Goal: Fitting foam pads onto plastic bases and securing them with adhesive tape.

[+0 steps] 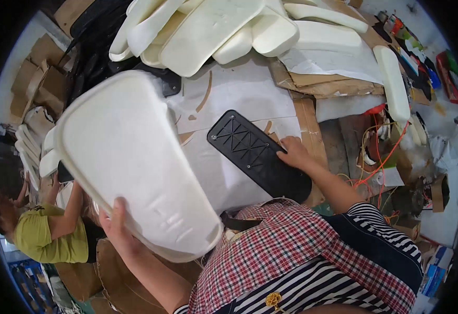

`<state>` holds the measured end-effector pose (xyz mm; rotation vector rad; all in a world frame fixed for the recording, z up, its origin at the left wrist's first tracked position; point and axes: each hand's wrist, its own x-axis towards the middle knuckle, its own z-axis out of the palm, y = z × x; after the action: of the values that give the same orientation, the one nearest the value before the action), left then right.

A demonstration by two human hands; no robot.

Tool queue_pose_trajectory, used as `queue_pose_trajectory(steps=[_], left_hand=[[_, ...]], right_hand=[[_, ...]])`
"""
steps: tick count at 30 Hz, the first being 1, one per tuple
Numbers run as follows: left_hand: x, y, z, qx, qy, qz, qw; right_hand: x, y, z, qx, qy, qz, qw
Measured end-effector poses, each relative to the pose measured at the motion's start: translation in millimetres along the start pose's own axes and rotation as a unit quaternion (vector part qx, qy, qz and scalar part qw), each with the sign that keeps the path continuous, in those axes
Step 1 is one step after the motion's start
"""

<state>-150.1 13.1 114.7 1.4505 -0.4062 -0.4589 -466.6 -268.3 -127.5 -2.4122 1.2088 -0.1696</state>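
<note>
A large white moulded foam pad, rounded at its ends, is tilted up at the left. My left hand grips its lower left edge, thumb on the face and the other fingers hidden behind it. On the white-covered table a long black plastic plate with cross ribs and small metal inserts lies slantwise. My right hand is closed over the right edge of that plate, the thumb hidden from sight. The plate's near end reaches my checked apron.
Cream foam pads are heaped at the far side. Cardboard sheets and a narrow foam pad lie at the right, near orange cables. Black parts are piled far left. A co-worker in a yellow-green shirt works at the left.
</note>
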Motion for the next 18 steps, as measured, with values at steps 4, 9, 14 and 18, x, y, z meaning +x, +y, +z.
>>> queue_pose_trajectory(steps=[4, 9, 14, 18], left_hand=[[-3, -32, -10, -0.147, 0.122, -0.003, 0.982], [-21, -104, -11, -0.162, 0.164, -0.048, 0.972], [-35, -114, -12, -0.085, 0.157, -0.089, 0.98], [-20, -93, -27, 0.012, 0.213, -0.123, 0.969]], right_hand=[[-13, -27, 11, 0.026, 0.028, -0.043, 0.998], [17, -21, 10, 0.083, 0.055, 0.066, 0.993], [8, -70, -13, 0.266, -0.02, 0.039, 0.963], [12, -93, -39, 0.201, 0.086, -0.056, 0.974]])
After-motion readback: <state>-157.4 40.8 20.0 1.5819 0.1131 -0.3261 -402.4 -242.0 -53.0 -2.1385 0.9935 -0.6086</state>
